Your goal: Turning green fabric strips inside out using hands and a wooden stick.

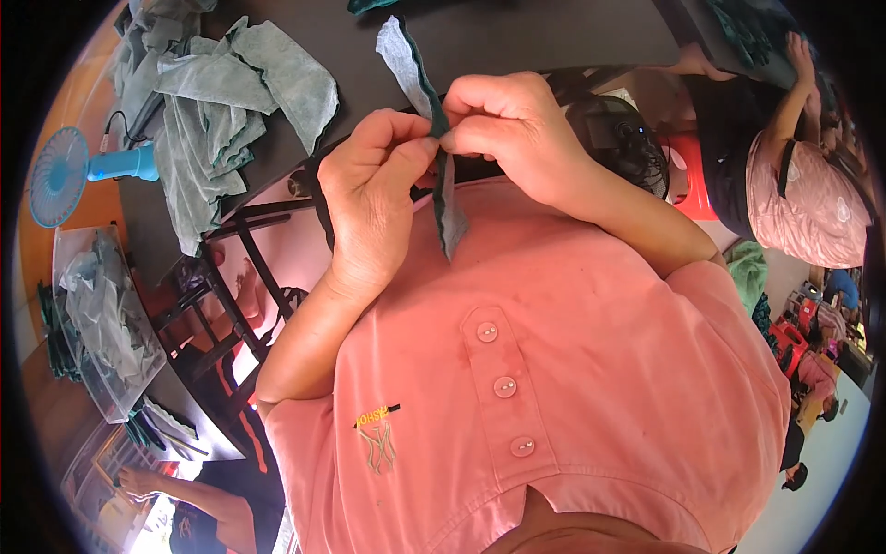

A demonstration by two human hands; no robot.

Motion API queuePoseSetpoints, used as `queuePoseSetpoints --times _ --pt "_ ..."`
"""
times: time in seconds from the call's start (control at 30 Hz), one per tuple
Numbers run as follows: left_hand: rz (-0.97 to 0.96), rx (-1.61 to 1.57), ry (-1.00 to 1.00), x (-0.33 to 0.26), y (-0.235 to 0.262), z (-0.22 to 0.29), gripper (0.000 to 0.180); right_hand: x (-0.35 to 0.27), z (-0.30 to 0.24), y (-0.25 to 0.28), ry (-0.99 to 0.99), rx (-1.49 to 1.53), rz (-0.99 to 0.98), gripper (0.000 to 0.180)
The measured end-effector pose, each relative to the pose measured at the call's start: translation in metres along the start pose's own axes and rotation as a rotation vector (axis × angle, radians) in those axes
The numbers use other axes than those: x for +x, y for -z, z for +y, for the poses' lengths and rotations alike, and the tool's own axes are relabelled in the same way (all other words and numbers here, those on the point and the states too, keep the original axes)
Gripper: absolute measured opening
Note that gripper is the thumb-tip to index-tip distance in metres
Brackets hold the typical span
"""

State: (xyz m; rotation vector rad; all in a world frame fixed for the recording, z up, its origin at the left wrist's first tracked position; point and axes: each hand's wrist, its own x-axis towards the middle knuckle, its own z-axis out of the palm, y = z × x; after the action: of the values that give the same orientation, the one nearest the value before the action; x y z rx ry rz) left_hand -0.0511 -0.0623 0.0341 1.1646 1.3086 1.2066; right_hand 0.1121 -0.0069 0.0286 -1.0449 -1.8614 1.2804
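Cloth strip (434,120), grey and dark green, hangs above the pink shirt (572,369), pinched between both hands. Left hand (374,189) and right hand (512,125) each close their grip on it. Grey rags (221,111) lie on the dark surface (517,37).

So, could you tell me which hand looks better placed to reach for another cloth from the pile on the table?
Probably the left hand: the cloth pile lies on its side of the dark table. The right hand sits farther away. Both pinch the folded grey-green strip.
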Motion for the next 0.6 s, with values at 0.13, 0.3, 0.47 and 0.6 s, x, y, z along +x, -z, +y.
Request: queuePoseSetpoints --times 0.13,0.3,0.47,0.6 --pt "-0.037 0.11 -0.16 0.004 0.003 -0.008 0.009 0.0 0.011 -0.011 0.124 -0.074 0.1 0.014" --pt "-0.118 -0.362 0.197 0.014 0.01 -0.023 0.014 -0.009 0.008 -0.008 -0.086 0.356 0.079 0.01" --pt "-0.042 -0.388 0.302 0.01 -0.002 -0.016 0.015 -0.012 0.006 -0.004 -0.092 0.301 0.086 0.01" --pt "-0.102 -0.257 0.143 0.011 0.004 -0.016 0.013 -0.014 0.002 -0.002 -0.033 0.239 0.088 0.011"
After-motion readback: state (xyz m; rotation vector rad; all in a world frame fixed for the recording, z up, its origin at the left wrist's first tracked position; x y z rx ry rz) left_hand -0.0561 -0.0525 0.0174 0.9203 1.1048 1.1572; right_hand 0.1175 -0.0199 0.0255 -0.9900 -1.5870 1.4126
